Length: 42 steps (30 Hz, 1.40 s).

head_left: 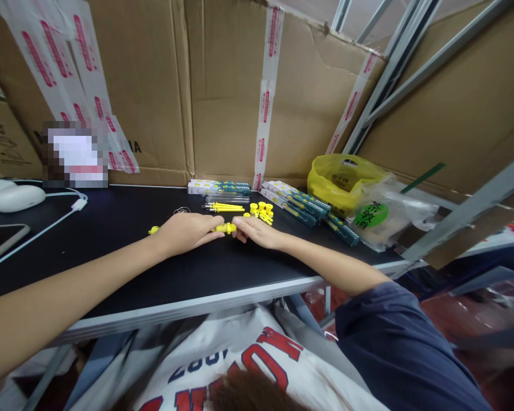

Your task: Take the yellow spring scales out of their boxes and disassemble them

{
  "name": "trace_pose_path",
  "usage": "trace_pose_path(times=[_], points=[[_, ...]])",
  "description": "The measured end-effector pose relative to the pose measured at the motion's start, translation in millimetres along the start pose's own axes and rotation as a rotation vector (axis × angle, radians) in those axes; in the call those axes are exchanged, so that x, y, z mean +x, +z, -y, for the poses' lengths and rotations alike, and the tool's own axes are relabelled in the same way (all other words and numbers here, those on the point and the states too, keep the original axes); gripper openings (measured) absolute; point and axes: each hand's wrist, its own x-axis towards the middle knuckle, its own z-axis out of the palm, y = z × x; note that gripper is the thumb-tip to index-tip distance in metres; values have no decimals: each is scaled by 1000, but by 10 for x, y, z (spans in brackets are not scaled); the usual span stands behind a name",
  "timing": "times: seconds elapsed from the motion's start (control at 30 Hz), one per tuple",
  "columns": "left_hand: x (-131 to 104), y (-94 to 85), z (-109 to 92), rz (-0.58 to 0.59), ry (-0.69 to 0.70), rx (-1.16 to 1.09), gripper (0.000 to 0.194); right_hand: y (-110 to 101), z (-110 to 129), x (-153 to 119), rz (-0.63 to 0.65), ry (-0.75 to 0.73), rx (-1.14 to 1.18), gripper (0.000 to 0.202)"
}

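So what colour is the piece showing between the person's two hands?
The piece is bright yellow; the head view shows it best.

The front tabletop (223,268) is passable; slim boxes (218,187) block behind.

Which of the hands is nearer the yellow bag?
Right: the right hand is left of the yellow bag, apart from it; the left hand is farther left.

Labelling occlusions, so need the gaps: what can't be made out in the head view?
Head view, all:
- Yellow piece: partly covered by left hand; can't tell if the yellow tip joins it.
- Right hand's exact grip: screened by itself.
- Phone-like device: cut off by left edge.
- Pixelated patch: masked.
- Box print: too small.
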Motion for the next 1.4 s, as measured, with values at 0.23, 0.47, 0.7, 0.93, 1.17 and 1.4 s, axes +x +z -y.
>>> trace_pose_path(times=[0.23,0.47,0.7,0.93,1.17,1.4], points=[[-3,-3,3,-48,6,67,35,53,23,32,-13,25,205,46],[32,-127,-4,96,-133,-70,43,-31,16,24,-163,-128,-43,32],[35,-118,10,165,-102,-284,41,-113,-10,-3,-81,-235,-408,19],[26,-62,46,193,-96,-342,41,-84,17,-6,-85,-287,-591,9],[10,-48,28,145,-76,-214,40,-51,53,-20,-114,-83,-254,26],[5,-75,-24,54,-67,-86,41,-6,14,22,-40,-17,-58,46]])
